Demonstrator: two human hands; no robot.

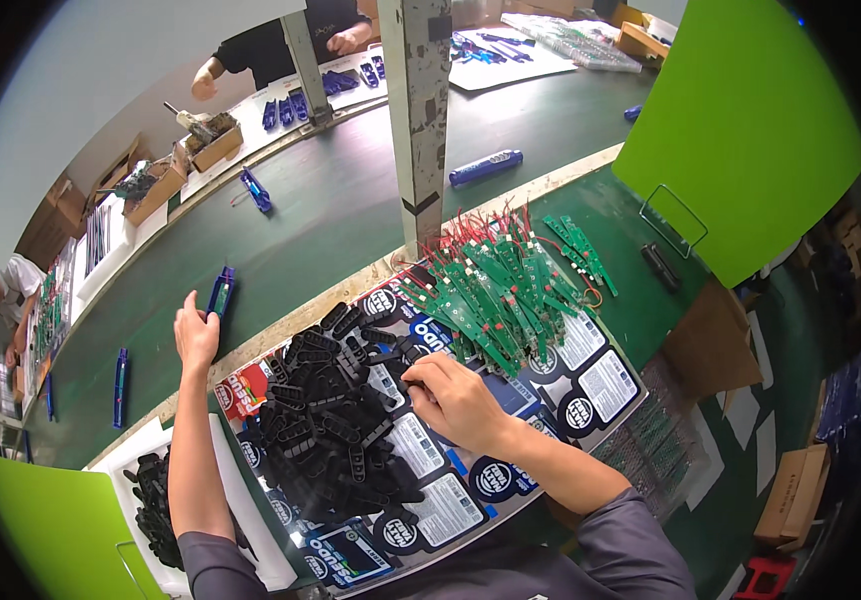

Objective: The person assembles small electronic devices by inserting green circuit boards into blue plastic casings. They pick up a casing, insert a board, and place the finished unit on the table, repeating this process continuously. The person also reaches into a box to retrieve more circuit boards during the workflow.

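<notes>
At the belt's near edge, my left hand has its thumb and fingers closed at the lower end of a narrow blue plastic housing. My right hand is bent over the printed board, its fingertips pinched together on a small black plastic part, mostly hidden by the fingers. Left of that hand lies a heap of black plastic button parts. Beyond it, a pile of narrow green circuit boards with red wires covers the board's far right side.
Other blue housings lie along the green conveyor belt. A metal post rises at the belt's near edge. Green panels flank me. A white tray of black parts stands at lower left. Across the belt, a person's hands show.
</notes>
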